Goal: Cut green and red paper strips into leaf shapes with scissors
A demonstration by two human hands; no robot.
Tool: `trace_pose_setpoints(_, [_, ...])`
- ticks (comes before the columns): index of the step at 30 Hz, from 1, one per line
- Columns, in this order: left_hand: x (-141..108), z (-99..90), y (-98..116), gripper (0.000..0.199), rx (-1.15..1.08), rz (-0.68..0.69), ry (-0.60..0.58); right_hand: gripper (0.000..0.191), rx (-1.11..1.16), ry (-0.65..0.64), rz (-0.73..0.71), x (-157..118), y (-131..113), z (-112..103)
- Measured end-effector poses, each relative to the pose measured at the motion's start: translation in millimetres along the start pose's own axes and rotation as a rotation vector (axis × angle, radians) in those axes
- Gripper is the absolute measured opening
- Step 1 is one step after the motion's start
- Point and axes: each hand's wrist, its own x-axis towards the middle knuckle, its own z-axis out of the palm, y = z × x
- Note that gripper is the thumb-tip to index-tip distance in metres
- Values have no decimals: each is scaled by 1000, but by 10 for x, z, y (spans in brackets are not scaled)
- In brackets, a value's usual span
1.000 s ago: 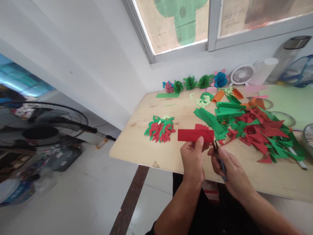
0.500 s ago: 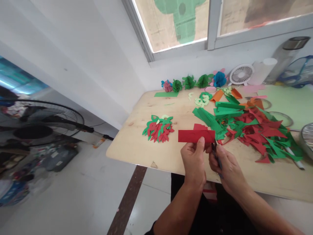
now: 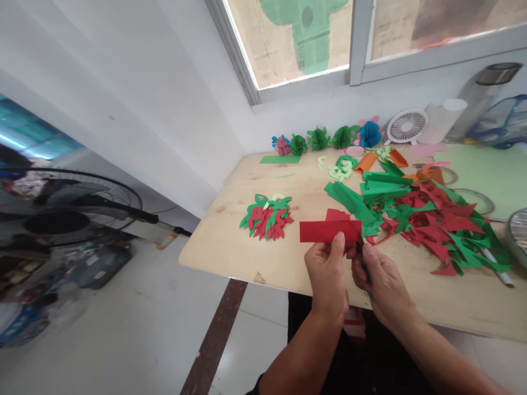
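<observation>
A folded strip of red paper (image 3: 315,231) is pinched in my left hand (image 3: 329,269), the thumb on its lower edge. My right hand (image 3: 381,277) is closed round dark scissors (image 3: 364,263), whose blades meet the strip's right end. Just behind the strip, more red paper (image 3: 336,214) lies on the table. To the left sits a pile of red and green cut shapes (image 3: 267,217). Right of my hands spreads a heap of red scraps (image 3: 438,214) mixed with green ones, beside folded green strips (image 3: 349,200).
Paper honeycomb figures (image 3: 319,139) line the back of the wooden table (image 3: 214,241), near a small white fan (image 3: 407,127). A metal bowl (image 3: 517,233) and a marker (image 3: 498,267) are at the right. A large black fan (image 3: 53,222) stands at the left.
The view has shifted very slightly. The red strip sits a touch lower in the picture, still between my left hand and the scissors.
</observation>
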Motion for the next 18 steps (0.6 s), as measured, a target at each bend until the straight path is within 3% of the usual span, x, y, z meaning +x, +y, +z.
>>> trace_pose_setpoints(18, [29,-62,18,27,-10,-43,-33,37,-112,-40,-16,6,16,-56])
